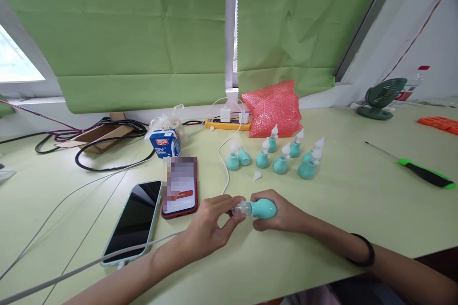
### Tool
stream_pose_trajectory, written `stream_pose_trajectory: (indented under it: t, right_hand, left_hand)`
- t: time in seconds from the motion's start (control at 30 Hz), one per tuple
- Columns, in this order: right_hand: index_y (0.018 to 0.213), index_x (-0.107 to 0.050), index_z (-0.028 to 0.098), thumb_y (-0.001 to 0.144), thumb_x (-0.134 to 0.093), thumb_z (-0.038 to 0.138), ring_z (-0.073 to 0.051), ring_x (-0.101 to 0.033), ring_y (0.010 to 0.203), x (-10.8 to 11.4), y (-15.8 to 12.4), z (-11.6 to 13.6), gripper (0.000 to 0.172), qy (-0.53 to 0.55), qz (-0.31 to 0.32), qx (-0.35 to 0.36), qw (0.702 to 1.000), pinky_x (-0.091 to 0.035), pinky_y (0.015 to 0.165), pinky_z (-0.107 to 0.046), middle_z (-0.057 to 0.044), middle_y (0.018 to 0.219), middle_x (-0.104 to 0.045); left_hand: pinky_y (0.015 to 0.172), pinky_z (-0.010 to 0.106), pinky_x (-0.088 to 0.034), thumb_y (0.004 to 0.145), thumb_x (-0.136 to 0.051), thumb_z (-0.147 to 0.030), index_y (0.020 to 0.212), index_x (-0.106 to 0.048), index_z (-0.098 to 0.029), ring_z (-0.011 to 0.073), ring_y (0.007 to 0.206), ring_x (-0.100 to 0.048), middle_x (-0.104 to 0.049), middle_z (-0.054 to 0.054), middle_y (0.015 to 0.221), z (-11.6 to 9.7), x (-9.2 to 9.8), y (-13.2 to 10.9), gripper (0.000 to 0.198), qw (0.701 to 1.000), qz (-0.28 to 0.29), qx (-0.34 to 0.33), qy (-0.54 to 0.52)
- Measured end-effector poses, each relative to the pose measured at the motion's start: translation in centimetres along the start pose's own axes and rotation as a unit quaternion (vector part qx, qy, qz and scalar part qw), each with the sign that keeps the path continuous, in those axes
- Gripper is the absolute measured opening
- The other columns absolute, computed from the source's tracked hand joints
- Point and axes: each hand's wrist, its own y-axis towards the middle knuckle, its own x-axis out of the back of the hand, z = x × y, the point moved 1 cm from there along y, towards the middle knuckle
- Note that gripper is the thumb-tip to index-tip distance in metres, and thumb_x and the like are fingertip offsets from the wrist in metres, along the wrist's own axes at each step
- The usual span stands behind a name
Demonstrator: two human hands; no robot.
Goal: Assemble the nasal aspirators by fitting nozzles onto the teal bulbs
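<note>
A teal bulb nasal aspirator (264,208) lies sideways between my hands, above the near part of the table. My right hand (282,212) is wrapped round its rounded bulb end. At the other end, the thumb and fingers of my left hand (214,221) pinch the clear plastic collar (244,208). Whether a tip sits on that collar is hidden by my left fingers. Beyond my hands stand several more teal aspirators (280,164) with clear and white tips; one bulb (244,156) lies tilted. A loose whitish tip (257,176) rests on the table in front of them.
Left of my hands lie a red-cased phone (180,190) and a dark-screened phone (134,221), with a cable crossing it. Farther back are a blue milk carton (165,144), a yellow power strip (229,125) and red bubble wrap (275,112). A screwdriver (422,171) and fan (382,97) are right.
</note>
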Motion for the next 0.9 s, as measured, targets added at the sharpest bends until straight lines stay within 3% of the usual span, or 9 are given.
stream_pose_trajectory:
  t: [0.3, 0.4, 0.5, 0.57, 0.63, 0.7, 0.73, 0.8, 0.9]
  right_hand:
    - [0.057, -0.037, 0.017, 0.056, -0.061, 0.014, -0.001, -0.022, 0.034, 0.0, 0.2, -1.4, 0.024, 0.199, 0.172, -0.133, 0.956, -0.014, 0.029, -0.015, 0.010, 0.043, -0.028]
    - [0.063, -0.041, 0.017, 0.057, -0.064, 0.017, -0.001, -0.021, 0.033, -0.1, 0.0, -1.1, 0.024, 0.233, 0.187, -0.128, 0.946, -0.015, 0.029, -0.013, 0.011, 0.042, -0.028]
    - [0.089, -0.043, 0.018, 0.061, -0.066, 0.025, -0.002, -0.029, 0.033, -0.2, -0.3, -0.7, 0.037, 0.213, 0.210, -0.089, 0.950, -0.022, 0.030, -0.013, 0.011, 0.046, -0.036]
    - [0.106, -0.036, 0.020, 0.066, -0.061, 0.036, -0.004, -0.037, 0.036, 0.0, -0.4, -0.5, 0.050, 0.167, 0.225, -0.046, 0.959, -0.029, 0.032, -0.014, 0.007, 0.054, -0.047]
    - [0.116, -0.030, 0.021, 0.072, -0.052, 0.044, -0.005, -0.043, 0.043, 0.7, -0.2, -0.6, 0.054, 0.095, 0.165, 0.027, 0.981, -0.035, 0.038, -0.017, 0.001, 0.069, -0.052]
    - [0.118, -0.031, 0.021, 0.075, -0.048, 0.044, -0.008, -0.046, 0.052, 1.7, 0.3, -1.0, 0.052, -0.048, 0.020, 0.100, 0.994, -0.039, 0.048, -0.020, -0.002, 0.080, -0.052]
    - [0.118, -0.034, 0.021, 0.076, -0.047, 0.042, -0.009, -0.048, 0.057, 2.2, 0.7, -1.3, 0.049, -0.149, -0.059, 0.120, 0.980, -0.040, 0.052, -0.022, -0.003, 0.084, -0.051]
    - [0.117, -0.039, 0.020, 0.078, -0.044, 0.034, -0.013, -0.051, 0.067, 2.9, 1.4, -2.0, 0.042, -0.356, -0.165, 0.110, 0.913, -0.039, 0.058, -0.025, -0.006, 0.088, -0.050]
    - [0.116, -0.044, 0.021, 0.083, -0.036, 0.025, -0.016, -0.053, 0.071, 3.4, 2.3, -2.9, 0.034, -0.538, -0.181, 0.046, 0.822, -0.037, 0.056, -0.025, -0.007, 0.088, -0.051]
  left_hand:
    - [0.058, 0.023, -0.041, 0.080, -0.044, -0.020, 0.097, -0.058, -0.015, 0.0131, 0.063, -0.051, -0.059, 0.006, 0.072, -0.5, 1.1, 0.8, 0.023, 0.994, 0.097, -0.004, -0.056]
    - [0.061, 0.024, -0.043, 0.075, -0.053, -0.022, 0.091, -0.061, -0.014, 0.0137, 0.066, -0.053, -0.060, 0.006, 0.075, -0.3, 1.0, 0.9, 0.020, 0.980, 0.079, 0.074, -0.166]
    - [0.058, 0.024, -0.045, 0.068, -0.062, -0.025, 0.085, -0.061, -0.011, 0.0134, 0.064, -0.054, -0.059, 0.005, 0.073, 0.2, 0.5, 0.8, 0.022, 0.920, 0.029, 0.210, -0.330]
    - [0.057, 0.023, -0.044, 0.066, -0.064, -0.026, 0.082, -0.061, -0.011, 0.0118, 0.061, -0.053, -0.058, 0.003, 0.070, 0.6, 0.4, 0.8, 0.022, 0.881, -0.006, 0.269, -0.388]
    - [0.060, 0.022, -0.043, 0.065, -0.064, -0.024, 0.079, -0.063, -0.012, 0.0116, 0.065, -0.052, -0.057, 0.003, 0.072, 0.8, 0.5, 0.9, 0.018, 0.870, -0.037, 0.288, -0.398]
    - [0.064, 0.022, -0.043, 0.063, -0.066, -0.022, 0.073, -0.063, -0.013, 0.0130, 0.072, -0.052, -0.056, 0.004, 0.078, 0.9, 0.8, 1.1, 0.014, 0.881, -0.054, 0.269, -0.385]
    - [0.065, 0.022, -0.042, 0.063, -0.067, -0.022, 0.071, -0.063, -0.013, 0.0138, 0.075, -0.052, -0.055, 0.004, 0.081, 0.9, 0.9, 1.1, 0.013, 0.891, -0.056, 0.252, -0.373]
    - [0.068, 0.022, -0.042, 0.066, -0.063, -0.023, 0.073, -0.061, -0.013, 0.0151, 0.080, -0.052, -0.055, 0.005, 0.085, 0.7, 0.9, 1.1, 0.012, 0.911, -0.048, 0.222, -0.345]
    - [0.071, 0.024, -0.040, 0.077, -0.051, -0.027, 0.082, -0.056, -0.015, 0.0149, 0.082, -0.052, -0.058, 0.005, 0.085, 0.1, 0.5, 0.8, 0.014, 0.933, -0.005, 0.207, -0.295]
